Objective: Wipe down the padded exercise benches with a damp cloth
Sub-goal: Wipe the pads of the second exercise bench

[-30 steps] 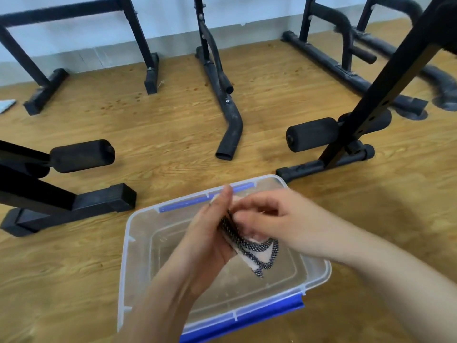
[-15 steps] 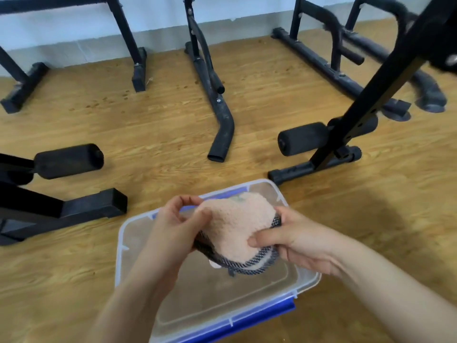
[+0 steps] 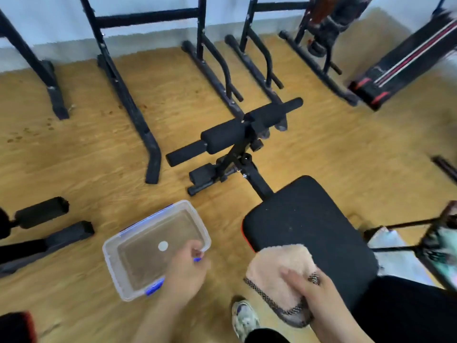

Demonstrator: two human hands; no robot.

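A black padded bench seat [image 3: 309, 226] fills the lower right of the head view. My right hand [image 3: 306, 284] presses a fluffy pink cloth [image 3: 277, 271] with a speckled black-and-white edge onto the seat's near left corner. My left hand [image 3: 188, 271] hangs over the near right corner of a clear plastic tub [image 3: 111, 263] with blue clips, which stands on the floor left of the bench. Whether that hand touches the tub or holds anything is unclear because of blur.
Black foam rollers and the bench's frame [image 3: 230, 137] stand ahead. Several black equipment legs [image 3: 128, 100] cross the wooden floor by the wall. Another bench [image 3: 408, 60] lies at the far right. My shoe [image 3: 244, 318] is on the floor between tub and bench.
The cloth left the tub and moved right onto the bench seat, now in my right hand alone. My left hand let go of it. The view swung right and up.
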